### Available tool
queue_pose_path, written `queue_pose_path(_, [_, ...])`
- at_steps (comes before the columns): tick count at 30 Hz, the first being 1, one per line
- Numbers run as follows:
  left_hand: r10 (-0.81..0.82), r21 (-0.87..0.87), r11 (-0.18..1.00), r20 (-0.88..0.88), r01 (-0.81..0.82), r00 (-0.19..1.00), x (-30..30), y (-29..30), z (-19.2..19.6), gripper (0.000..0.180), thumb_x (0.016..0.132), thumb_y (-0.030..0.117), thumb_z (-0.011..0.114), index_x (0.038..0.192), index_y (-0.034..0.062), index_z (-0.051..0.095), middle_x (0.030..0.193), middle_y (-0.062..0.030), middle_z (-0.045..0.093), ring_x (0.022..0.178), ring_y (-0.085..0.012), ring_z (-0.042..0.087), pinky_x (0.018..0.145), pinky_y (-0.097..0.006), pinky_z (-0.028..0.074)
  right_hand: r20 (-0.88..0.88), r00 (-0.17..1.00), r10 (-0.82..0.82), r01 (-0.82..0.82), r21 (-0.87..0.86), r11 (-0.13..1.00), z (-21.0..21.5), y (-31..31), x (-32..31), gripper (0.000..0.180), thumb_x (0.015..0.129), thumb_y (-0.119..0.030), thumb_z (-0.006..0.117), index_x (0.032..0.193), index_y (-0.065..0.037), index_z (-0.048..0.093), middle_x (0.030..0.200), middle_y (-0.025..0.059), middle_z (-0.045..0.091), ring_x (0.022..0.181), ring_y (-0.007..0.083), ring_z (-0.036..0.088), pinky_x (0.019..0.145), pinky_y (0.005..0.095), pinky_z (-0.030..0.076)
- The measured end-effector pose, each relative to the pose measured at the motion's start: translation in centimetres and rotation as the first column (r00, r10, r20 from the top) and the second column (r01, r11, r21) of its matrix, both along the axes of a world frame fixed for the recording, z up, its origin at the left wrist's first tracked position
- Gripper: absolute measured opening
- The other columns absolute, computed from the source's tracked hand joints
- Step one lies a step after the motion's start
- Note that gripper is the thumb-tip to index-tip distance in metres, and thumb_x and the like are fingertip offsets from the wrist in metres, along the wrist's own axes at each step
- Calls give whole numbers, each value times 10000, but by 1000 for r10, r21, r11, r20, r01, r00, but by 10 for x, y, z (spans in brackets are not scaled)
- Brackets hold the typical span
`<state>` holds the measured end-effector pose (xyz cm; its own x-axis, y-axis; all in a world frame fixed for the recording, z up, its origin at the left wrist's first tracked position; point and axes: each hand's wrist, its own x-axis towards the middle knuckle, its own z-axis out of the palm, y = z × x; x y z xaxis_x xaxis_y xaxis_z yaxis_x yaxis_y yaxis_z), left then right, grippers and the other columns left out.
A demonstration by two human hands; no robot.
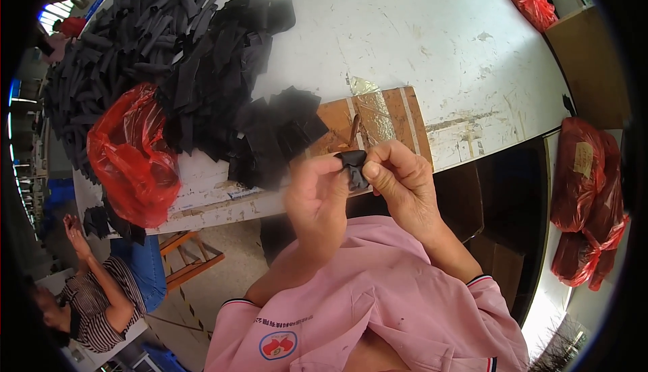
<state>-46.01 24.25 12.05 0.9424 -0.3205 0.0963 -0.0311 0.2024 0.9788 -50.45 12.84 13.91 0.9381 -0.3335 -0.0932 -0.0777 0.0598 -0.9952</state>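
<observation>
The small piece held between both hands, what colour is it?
Black; the small piece shows in the head view.

Both hands, left hand (316, 193) and right hand (399, 182), raised together, fingers pinched closed.

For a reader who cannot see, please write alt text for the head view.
Both hands, left hand and right hand, pinch a small black fabric piece above a white table with heaped black fabric pieces and a red plastic bag.
</observation>
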Motion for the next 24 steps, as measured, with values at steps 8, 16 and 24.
queue_pose_path(8, [-899,-919,303,-187,254,396,44,-2,64,222,818,-47,416,1030,22,411,848,-63,508,381,-9,299,318,-167,211,114,985,132,-145,121,982,65,-24,29,197,852,-153,517,733,2,497,624,-16,457,585,57,410,520,214,367])
queue_pose_path(16, [-812,-876,477,-405,78,420,70,-4,5,353,786,-26,400,1137,-47,386,867,-178,575,336,-25,322,332,-161,239,-105,957,271,-199,446,873,2,-40,48,235,844,-221,519,706,-32,521,583,-31,403,511,50,318,447,191,256])
queue_pose_path(24, [-570,-569,746,-279,345,773,61,-3,23,355,815,-23,442,1158,-17,351,842,-158,577,330,-23,305,329,-166,212,52,941,335,-336,263,904,23,-44,58,262,844,-256,533,711,-31,519,591,-37,395,507,49,317,462,187,268])
